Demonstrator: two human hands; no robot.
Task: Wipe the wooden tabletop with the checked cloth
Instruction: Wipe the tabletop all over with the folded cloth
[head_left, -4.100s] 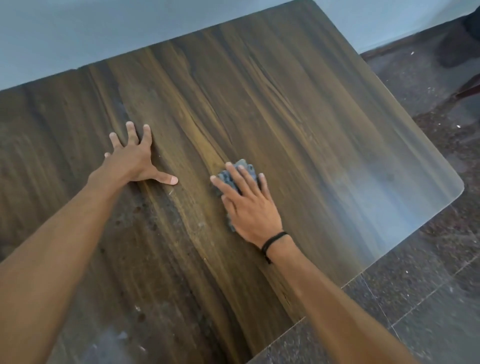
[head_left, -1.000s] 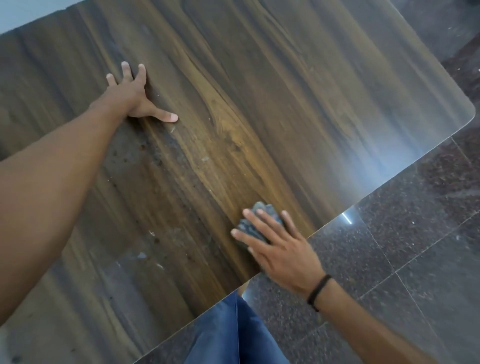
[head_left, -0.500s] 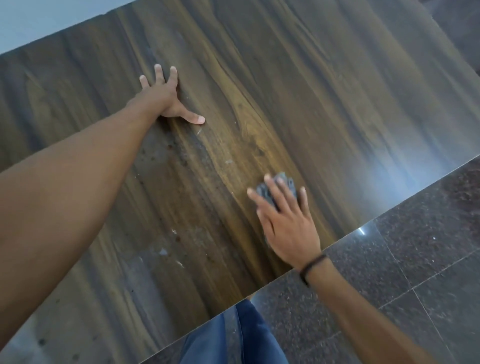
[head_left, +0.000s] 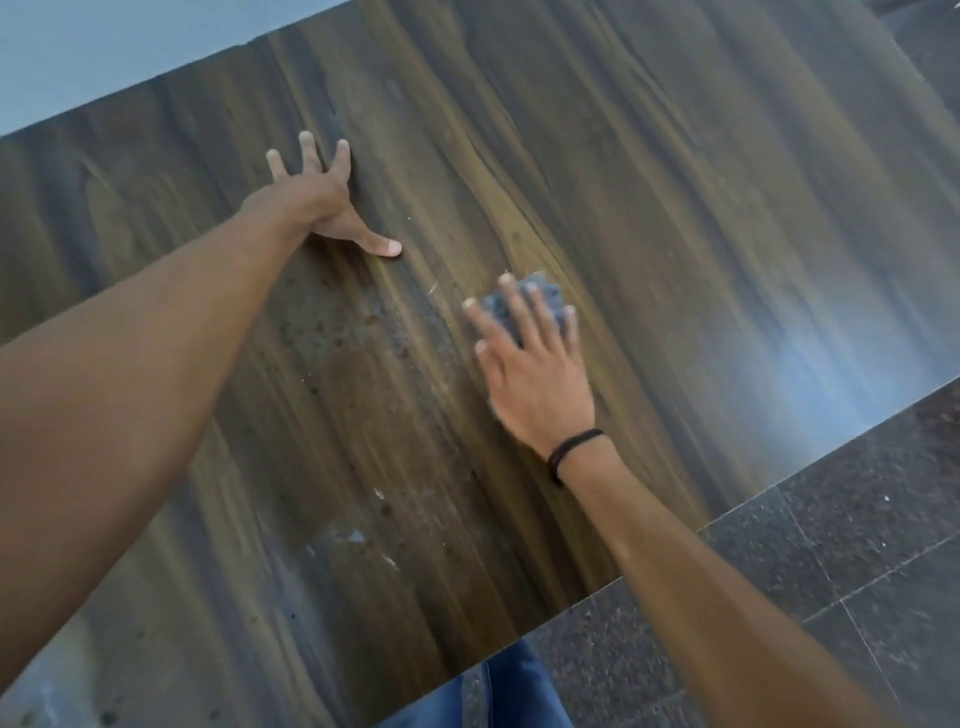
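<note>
The dark wooden tabletop (head_left: 649, 218) fills most of the view. My right hand (head_left: 535, 374) lies flat on the folded grey-blue checked cloth (head_left: 543, 296) and presses it onto the wood near the table's middle. Most of the cloth is hidden under my fingers. My left hand (head_left: 319, 200) rests flat on the tabletop further back and to the left, fingers spread, holding nothing. Dark specks and pale smears mark the wood (head_left: 363, 332) between and below my hands.
The table's near edge (head_left: 675, 545) runs diagonally from lower middle to right. Beyond it lies a dark speckled tile floor (head_left: 857, 545). A light wall (head_left: 104, 52) borders the far side. My blue-trousered leg (head_left: 509, 691) shows below the edge.
My right hand has slid the cloth away from the near edge, up toward the table's middle. My left hand has stayed planted on the wood.
</note>
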